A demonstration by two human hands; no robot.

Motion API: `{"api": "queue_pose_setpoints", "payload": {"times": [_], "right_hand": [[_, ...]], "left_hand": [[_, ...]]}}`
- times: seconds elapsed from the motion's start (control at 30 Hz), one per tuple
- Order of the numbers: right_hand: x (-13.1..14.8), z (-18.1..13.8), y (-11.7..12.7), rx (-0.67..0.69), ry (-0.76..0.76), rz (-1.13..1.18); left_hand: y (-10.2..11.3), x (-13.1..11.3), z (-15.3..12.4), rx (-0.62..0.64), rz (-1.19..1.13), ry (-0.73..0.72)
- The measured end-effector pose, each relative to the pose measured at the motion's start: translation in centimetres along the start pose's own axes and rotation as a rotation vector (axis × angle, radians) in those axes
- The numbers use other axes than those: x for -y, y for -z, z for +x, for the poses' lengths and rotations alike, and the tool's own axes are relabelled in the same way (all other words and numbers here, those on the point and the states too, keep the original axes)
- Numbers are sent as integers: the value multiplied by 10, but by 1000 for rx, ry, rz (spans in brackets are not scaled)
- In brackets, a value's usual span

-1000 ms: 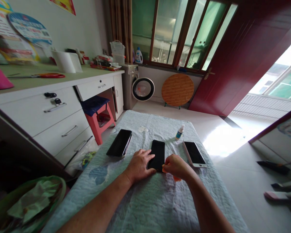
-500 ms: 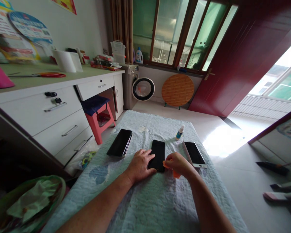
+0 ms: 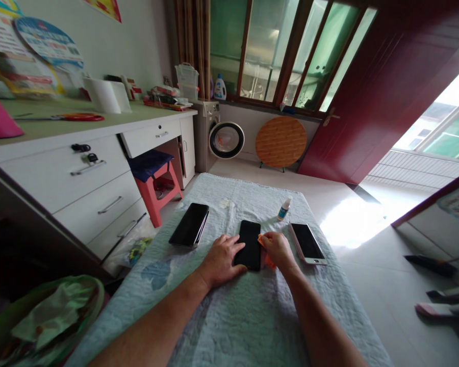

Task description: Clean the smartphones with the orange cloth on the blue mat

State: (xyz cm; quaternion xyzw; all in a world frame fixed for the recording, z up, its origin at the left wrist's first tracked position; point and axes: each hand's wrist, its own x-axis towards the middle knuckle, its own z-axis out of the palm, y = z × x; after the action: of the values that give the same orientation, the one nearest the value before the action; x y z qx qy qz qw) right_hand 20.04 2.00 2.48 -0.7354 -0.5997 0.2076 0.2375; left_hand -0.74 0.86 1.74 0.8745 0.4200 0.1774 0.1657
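Note:
A black smartphone (image 3: 250, 244) lies face up on the quilted cloth in front of me. My left hand (image 3: 222, 260) holds it at the lower left, fingertips on its left side and thumb along the bottom edge. My right hand (image 3: 277, 250) pinches an orange cloth (image 3: 269, 262) against the phone's upper right edge; part of the cloth hangs below the fingers. To the left lies another dark phone (image 3: 189, 224), apparently raised on something whose kind I cannot make out. On the right is a white-framed phone (image 3: 309, 243). A small spray bottle (image 3: 284, 209) stands upright behind my right hand.
The pale blue quilt (image 3: 229, 326) covers the surface under the phones. A white desk (image 3: 84, 168) runs along the left, with a red stool (image 3: 156, 191) beside it. At lower left stands a green-lined bin (image 3: 95, 300). A washing machine (image 3: 204, 137) has its door ajar.
My right hand has slid up along the phone's right edge with the orange cloth, away from me. My left hand and the phones stay where they were.

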Motion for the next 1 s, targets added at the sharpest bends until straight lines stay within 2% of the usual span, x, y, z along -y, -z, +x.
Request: {"api": "queue_pose_setpoints", "payload": {"times": [0.27, 0.47, 0.73, 0.93, 1.0], "right_hand": [[-1, 12, -8, -89, 67, -72], [0, 12, -8, -78, 82, -118], [5, 0, 1, 13, 14, -100], [9, -10, 10, 149, -55, -79], [9, -10, 10, 151, -65, -63]], "left_hand": [[-1, 1, -1, -7, -19, 2], [-1, 2, -1, 1, -21, 7], [-1, 1, -1, 0, -29, 23], [-2, 2, -1, 2, -25, 17], [-2, 2, 0, 2, -24, 21]]}}
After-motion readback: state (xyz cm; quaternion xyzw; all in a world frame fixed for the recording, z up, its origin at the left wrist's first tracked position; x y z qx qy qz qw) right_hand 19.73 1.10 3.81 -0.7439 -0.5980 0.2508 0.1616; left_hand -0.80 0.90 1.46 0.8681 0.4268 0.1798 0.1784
